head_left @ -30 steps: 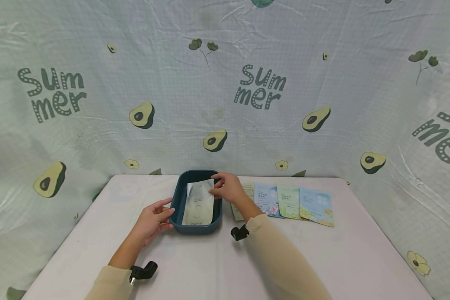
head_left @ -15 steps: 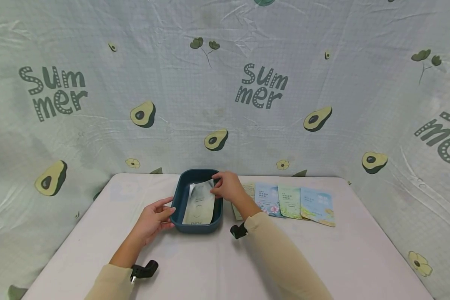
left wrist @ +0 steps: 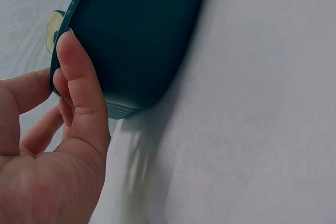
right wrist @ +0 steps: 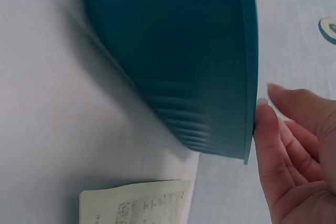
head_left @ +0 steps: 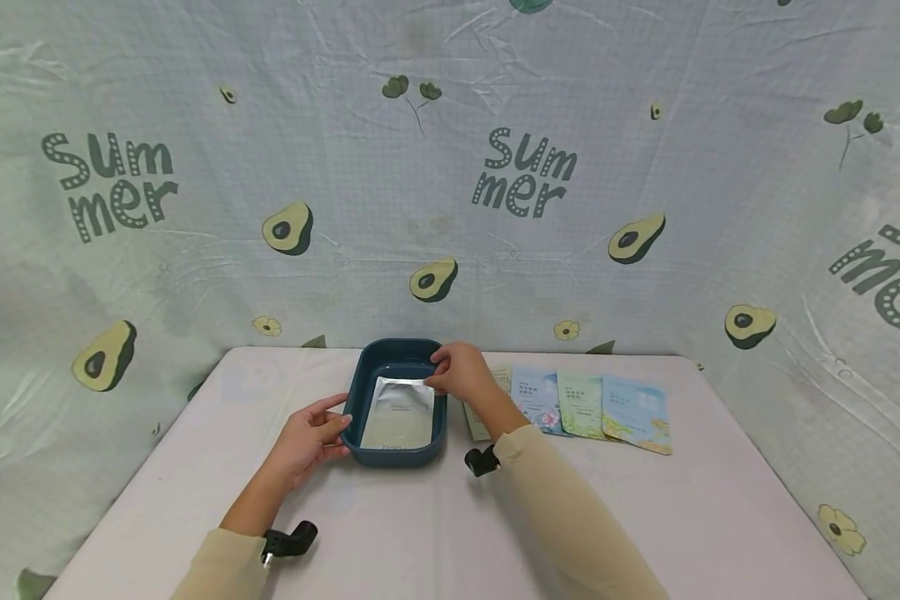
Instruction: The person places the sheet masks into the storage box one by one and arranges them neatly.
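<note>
A dark blue rectangular plastic bin [head_left: 394, 457] stands on the table. Flat in its bottom lies a pale foil sachet [head_left: 397, 419] with a shiny silver upper strip. My left hand [head_left: 307, 440] grips the bin's left rim, thumb on the outer wall in the left wrist view. At the right rim, my right hand [head_left: 463, 375] hovers with its fingertips over the sachet's upper right corner. Thumb and forefinger look slightly apart in the right wrist view, nothing visible between them. Both wrist views show only the bin's outside, so the sachet is hidden there.
Right of the bin, a cream printed sachet [right wrist: 139, 203] lies partly behind my right forearm. Beside it overlap a blue floral sachet [head_left: 534, 398], a green one [head_left: 581, 404] and a light blue one [head_left: 636, 412]. A printed cloth [head_left: 345, 167] hangs behind the table [head_left: 390, 533].
The sachet has dropped from a tilted position to lying flat in the bin, its silver top now lower. My right fingers appear to have let go. My left hand keeps its grip.
</note>
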Action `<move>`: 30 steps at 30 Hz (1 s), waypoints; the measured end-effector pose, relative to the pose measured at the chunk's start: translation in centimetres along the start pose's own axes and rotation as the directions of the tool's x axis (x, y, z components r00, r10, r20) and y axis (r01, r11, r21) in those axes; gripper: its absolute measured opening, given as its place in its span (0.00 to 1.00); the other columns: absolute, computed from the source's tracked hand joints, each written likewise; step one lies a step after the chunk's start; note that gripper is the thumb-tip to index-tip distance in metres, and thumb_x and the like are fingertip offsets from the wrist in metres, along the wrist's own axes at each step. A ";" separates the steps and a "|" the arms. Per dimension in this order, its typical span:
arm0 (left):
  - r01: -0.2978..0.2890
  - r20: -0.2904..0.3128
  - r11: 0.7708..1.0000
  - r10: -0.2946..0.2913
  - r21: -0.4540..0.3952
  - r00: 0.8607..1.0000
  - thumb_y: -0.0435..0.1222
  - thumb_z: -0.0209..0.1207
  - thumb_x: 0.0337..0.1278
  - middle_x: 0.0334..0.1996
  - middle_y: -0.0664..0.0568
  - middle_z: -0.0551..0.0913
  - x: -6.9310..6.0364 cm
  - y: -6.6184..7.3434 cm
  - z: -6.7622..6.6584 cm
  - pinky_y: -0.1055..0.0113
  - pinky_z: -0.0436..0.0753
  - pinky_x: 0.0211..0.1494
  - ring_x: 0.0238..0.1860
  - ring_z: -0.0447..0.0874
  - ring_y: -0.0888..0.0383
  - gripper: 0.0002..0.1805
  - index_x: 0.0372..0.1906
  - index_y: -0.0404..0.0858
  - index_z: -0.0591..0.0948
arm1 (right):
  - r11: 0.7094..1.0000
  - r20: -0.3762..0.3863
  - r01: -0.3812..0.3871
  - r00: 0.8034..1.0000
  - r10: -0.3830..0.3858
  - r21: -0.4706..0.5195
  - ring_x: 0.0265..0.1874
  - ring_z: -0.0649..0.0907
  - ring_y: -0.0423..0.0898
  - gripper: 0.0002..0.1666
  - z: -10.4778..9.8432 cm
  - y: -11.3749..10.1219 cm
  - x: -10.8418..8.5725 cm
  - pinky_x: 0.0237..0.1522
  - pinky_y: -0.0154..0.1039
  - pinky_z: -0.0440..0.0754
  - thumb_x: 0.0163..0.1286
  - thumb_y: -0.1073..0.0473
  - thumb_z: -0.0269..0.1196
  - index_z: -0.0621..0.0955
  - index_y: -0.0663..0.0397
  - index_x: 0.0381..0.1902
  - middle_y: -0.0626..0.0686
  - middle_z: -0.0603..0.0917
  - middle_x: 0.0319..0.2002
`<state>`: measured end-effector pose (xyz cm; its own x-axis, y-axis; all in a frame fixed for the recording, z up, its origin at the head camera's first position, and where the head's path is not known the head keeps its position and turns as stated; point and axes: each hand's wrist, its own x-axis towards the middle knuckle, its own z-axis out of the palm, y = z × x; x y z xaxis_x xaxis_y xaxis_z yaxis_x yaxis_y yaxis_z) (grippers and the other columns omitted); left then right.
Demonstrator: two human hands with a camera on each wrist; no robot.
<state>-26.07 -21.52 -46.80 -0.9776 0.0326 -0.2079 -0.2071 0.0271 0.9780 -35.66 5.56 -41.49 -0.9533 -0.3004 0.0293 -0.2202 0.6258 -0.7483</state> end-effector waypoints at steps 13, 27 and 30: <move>-0.012 0.004 1.000 0.012 0.011 1.000 0.36 0.57 0.75 0.45 0.48 0.78 0.2 0.0 0.1 0.68 0.88 0.40 0.33 0.78 0.59 0.33 0.79 0.39 0.63 | 0.946 -0.091 0.012 0.996 0.018 0.324 0.30 0.89 0.44 0.27 -1.3 3.1 -2.6 0.43 0.45 0.90 0.63 0.54 0.75 0.84 0.58 0.58 0.54 0.89 0.40; 0.006 -0.003 1.000 -0.006 0.009 1.000 0.37 0.59 0.73 0.45 0.47 0.78 0.0 0.1 0.1 0.68 0.88 0.40 0.33 0.78 0.59 0.33 0.78 0.40 0.63 | 0.905 -0.161 0.071 0.987 -0.003 0.418 0.34 0.90 0.45 0.23 -2.2 5.9 -5.7 0.42 0.37 0.89 0.64 0.55 0.74 0.86 0.53 0.56 0.55 0.88 0.42; 0.003 0.000 1.000 -0.003 0.010 1.000 0.37 0.59 0.73 0.45 0.47 0.78 0.0 0.2 0.1 0.68 0.88 0.40 0.33 0.78 0.59 0.33 0.78 0.40 0.63 | 0.914 -0.171 0.095 0.985 -0.028 0.396 0.33 0.90 0.44 0.23 -2.3 6.9 -6.4 0.40 0.34 0.88 0.64 0.56 0.74 0.86 0.55 0.56 0.56 0.89 0.42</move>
<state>-26.05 -21.39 -46.64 -0.9770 0.0326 -0.2107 -0.2095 0.0368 0.9771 -31.54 13.46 -45.35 -0.9681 -0.1899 0.1633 -0.2098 0.2585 -0.9430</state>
